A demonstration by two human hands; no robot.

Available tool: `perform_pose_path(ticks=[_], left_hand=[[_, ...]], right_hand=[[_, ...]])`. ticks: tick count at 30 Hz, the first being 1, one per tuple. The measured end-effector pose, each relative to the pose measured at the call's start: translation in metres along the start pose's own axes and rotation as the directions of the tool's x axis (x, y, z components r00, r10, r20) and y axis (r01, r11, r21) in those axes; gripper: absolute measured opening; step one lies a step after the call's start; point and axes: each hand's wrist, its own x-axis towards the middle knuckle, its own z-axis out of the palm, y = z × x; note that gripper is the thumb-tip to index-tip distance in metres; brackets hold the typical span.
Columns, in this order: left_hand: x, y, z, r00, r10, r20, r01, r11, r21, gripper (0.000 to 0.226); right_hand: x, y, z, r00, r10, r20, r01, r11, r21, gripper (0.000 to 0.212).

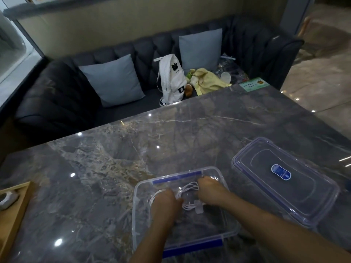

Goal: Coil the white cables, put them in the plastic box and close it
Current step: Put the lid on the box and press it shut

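- Down inside the clear plastic box (141, 209), the white cables (187, 190) lie in loose loops on its floor.
- Both hands reach in: the left hand (164, 203) rests curled on the loops, the right hand (210, 190) curled at their far side; whether either grips, I cannot tell.
- Beside the box, to its right, its lid (284, 179) lies flat on the marble table (114, 158), off the box.
- At the left edge, a wooden tray (13, 211) holds a grey object.
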Motion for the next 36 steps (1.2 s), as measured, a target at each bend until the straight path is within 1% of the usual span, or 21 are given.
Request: perform_pose_path(ticks=[3,5,8,11,13,15,18,19,20,22,23,25,26,27,28,29,30,31,33,35,36], left_hand=[[-0.001,0.007,-0.013,0.999,0.041,0.02,-0.041,0.999,-0.015,0.034],[-0.004,0.019,-0.024,0.995,0.093,0.023,-0.092,0.995,-0.047,0.033],[-0.008,0.045,-0.041,0.98,0.194,-0.051,-0.199,0.973,-0.117,0.029],[-0.006,0.076,-0.052,0.942,0.322,-0.09,-0.33,0.94,-0.089,0.027],[0.0,0.099,-0.053,0.921,0.385,-0.061,-0.388,0.919,-0.065,0.026],[0.007,0.124,-0.049,0.896,0.444,-0.003,-0.444,0.894,-0.062,0.026],[0.02,0.163,-0.034,0.843,0.535,0.059,-0.535,0.845,-0.005,0.026],[0.025,0.168,-0.033,0.839,0.541,0.056,-0.543,0.84,0.009,0.026],[0.028,0.176,-0.029,0.832,0.552,0.057,-0.553,0.833,0.008,0.025],[0.032,0.199,-0.014,0.817,0.575,0.048,-0.575,0.818,-0.017,0.025],[0.033,0.208,-0.007,0.813,0.581,0.032,-0.58,0.814,-0.036,0.025],[0.035,0.224,0.008,0.816,0.578,0.008,-0.575,0.814,-0.083,0.024],[0.036,0.23,0.015,0.82,0.572,0.007,-0.568,0.816,-0.103,0.022],[0.039,0.235,0.023,0.821,0.57,0.011,-0.566,0.817,-0.11,0.023],[0.043,0.239,0.03,0.823,0.567,0.02,-0.563,0.821,-0.097,0.026],[0.046,0.241,0.036,0.838,0.544,0.044,-0.541,0.838,-0.064,0.033],[0.049,0.242,0.043,0.866,0.492,0.088,-0.492,0.87,-0.026,0.044],[0.05,0.242,0.048,0.893,0.427,0.143,-0.432,0.902,0.007,0.056],[0.051,0.241,0.057,0.916,0.327,0.234,-0.343,0.939,0.032,0.073],[0.05,0.244,0.063,0.928,0.281,0.246,-0.293,0.956,0.012,0.077],[0.049,0.247,0.061,0.934,0.26,0.245,-0.263,0.965,-0.021,0.072]], right_hand=[[-0.004,-0.003,-0.012,0.999,-0.038,0.0,0.038,0.999,-0.029,0.029],[-0.006,-0.004,-0.024,0.996,-0.091,-0.001,0.091,0.996,-0.026,0.028],[-0.014,0.001,-0.048,0.987,-0.158,-0.012,0.158,0.986,0.056,0.028],[-0.021,0.015,-0.074,0.985,-0.155,-0.07,0.164,0.976,0.146,0.028],[-0.028,0.032,-0.09,0.988,-0.112,-0.103,0.129,0.976,0.175,0.03],[-0.036,0.056,-0.103,0.991,-0.04,-0.127,0.067,0.975,0.21,0.03],[-0.053,0.104,-0.113,0.979,0.081,-0.19,-0.032,0.968,0.248,0.018],[-0.055,0.114,-0.114,0.975,0.102,-0.196,-0.053,0.97,0.239,0.017],[-0.059,0.127,-0.115,0.967,0.149,-0.206,-0.096,0.965,0.244,0.018],[-0.071,0.159,-0.112,0.927,0.283,-0.244,-0.196,0.924,0.327,0.02],[-0.077,0.173,-0.108,0.891,0.355,-0.284,-0.231,0.892,0.389,0.021],[-0.088,0.2,-0.097,0.781,0.505,-0.367,-0.317,0.827,0.464,0.024],[-0.094,0.213,-0.089,0.724,0.585,-0.367,-0.404,0.79,0.461,0.034],[-0.099,0.224,-0.081,0.675,0.666,-0.317,-0.503,0.73,0.463,0.048],[-0.105,0.233,-0.072,0.632,0.733,-0.252,-0.566,0.658,0.496,0.061],[-0.11,0.242,-0.064,0.602,0.777,-0.184,-0.594,0.589,0.548,0.071],[-0.113,0.248,-0.057,0.581,0.805,-0.124,-0.602,0.527,0.601,0.079],[-0.115,0.252,-0.051,0.575,0.814,-0.08,-0.598,0.485,0.638,0.085],[-0.111,0.252,-0.043,0.597,0.801,-0.045,-0.571,0.463,0.678,0.094],[-0.104,0.248,-0.039,0.625,0.774,-0.096,-0.457,0.463,0.76,0.099],[-0.101,0.245,-0.041,0.624,0.772,-0.124,-0.373,0.433,0.821,0.098]])
